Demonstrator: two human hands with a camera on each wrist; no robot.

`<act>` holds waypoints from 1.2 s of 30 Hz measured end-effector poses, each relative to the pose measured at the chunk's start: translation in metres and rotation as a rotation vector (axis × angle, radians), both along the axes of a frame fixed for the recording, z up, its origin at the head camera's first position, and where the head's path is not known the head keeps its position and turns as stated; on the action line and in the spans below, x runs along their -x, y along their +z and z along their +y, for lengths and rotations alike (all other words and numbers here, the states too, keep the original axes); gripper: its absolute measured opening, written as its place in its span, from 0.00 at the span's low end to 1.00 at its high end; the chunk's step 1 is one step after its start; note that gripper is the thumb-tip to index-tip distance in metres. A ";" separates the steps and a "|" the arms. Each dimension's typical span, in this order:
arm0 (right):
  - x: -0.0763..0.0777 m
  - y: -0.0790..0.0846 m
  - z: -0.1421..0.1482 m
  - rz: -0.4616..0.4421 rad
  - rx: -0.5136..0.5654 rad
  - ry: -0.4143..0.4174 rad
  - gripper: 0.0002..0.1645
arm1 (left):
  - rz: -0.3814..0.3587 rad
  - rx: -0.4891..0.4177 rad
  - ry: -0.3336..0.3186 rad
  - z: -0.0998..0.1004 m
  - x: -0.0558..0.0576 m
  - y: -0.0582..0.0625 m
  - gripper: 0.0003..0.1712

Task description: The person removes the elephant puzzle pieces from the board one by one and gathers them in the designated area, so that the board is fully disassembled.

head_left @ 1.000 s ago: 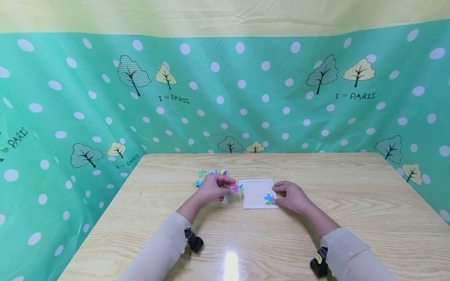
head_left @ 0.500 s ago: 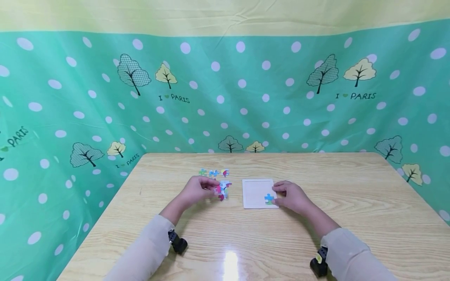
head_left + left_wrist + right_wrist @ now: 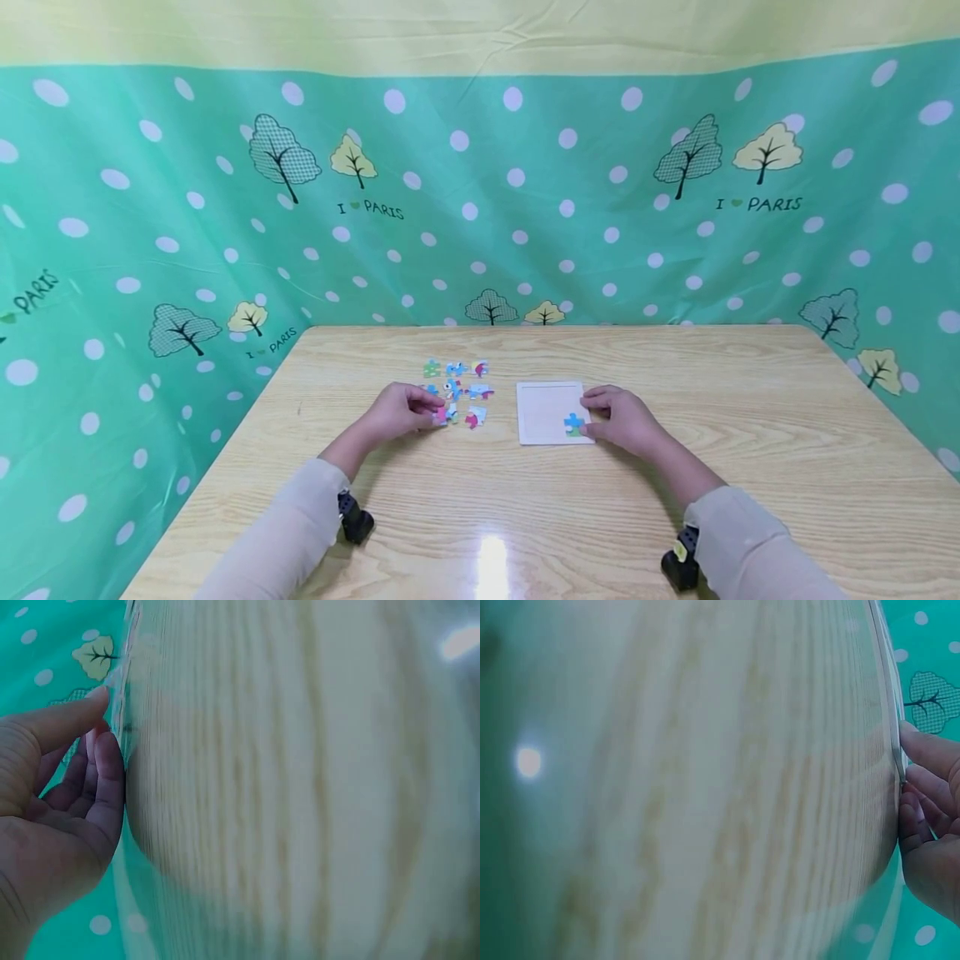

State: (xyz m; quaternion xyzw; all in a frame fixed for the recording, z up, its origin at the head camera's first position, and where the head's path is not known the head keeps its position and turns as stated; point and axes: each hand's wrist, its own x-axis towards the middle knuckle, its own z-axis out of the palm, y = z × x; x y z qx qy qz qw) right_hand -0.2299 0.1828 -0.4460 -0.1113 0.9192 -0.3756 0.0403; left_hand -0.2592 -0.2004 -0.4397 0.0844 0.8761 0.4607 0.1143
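Observation:
In the head view my left hand (image 3: 397,410) pinches a pink-and-white jigsaw piece (image 3: 441,414) low over the table, at the front left of several loose jigsaw pieces (image 3: 480,392). Thumb and fingertips meet in the left wrist view, where the hand (image 3: 71,765) hides most of the piece. On the right, my right hand (image 3: 621,419) holds the right edge of a white square puzzle tray (image 3: 542,439). One blue-and-green piece (image 3: 573,425) lies in the tray's lower right corner, beside the thumb. The right wrist view shows that hand (image 3: 934,802) with bent fingers at the tray's thin edge.
A pale wooden table (image 3: 480,492) carries everything, with a glare spot near its front. Behind and to the left hangs a green dotted curtain (image 3: 420,250). Each wrist wears a small black camera (image 3: 356,518).
My left hand has moved left, away from the tray, carrying the pink-and-white piece to the loose pieces. More of those pieces show now. The right hand and tray have stayed put.

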 end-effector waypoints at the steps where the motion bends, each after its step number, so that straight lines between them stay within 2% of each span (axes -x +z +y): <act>1: 0.000 0.000 0.000 -0.001 0.001 0.001 0.26 | 0.000 0.003 -0.001 0.000 0.000 0.000 0.15; 8: 0.001 -0.001 0.000 -0.002 0.002 0.006 0.27 | 0.025 0.053 -0.009 -0.001 0.002 -0.001 0.14; 15: 0.001 -0.001 0.001 -0.007 0.014 0.011 0.26 | 0.045 0.082 -0.044 0.000 0.005 -0.004 0.13; 23: 0.001 -0.001 0.001 -0.001 0.011 0.009 0.27 | 0.011 0.009 -0.010 0.007 0.003 0.001 0.16; 27: 0.001 0.000 0.001 0.005 0.009 0.017 0.27 | 0.005 -0.022 -0.026 0.015 0.002 0.005 0.17; 36: 0.001 0.000 0.004 0.002 0.010 0.025 0.28 | 0.043 -0.099 -0.094 0.046 0.001 0.011 0.15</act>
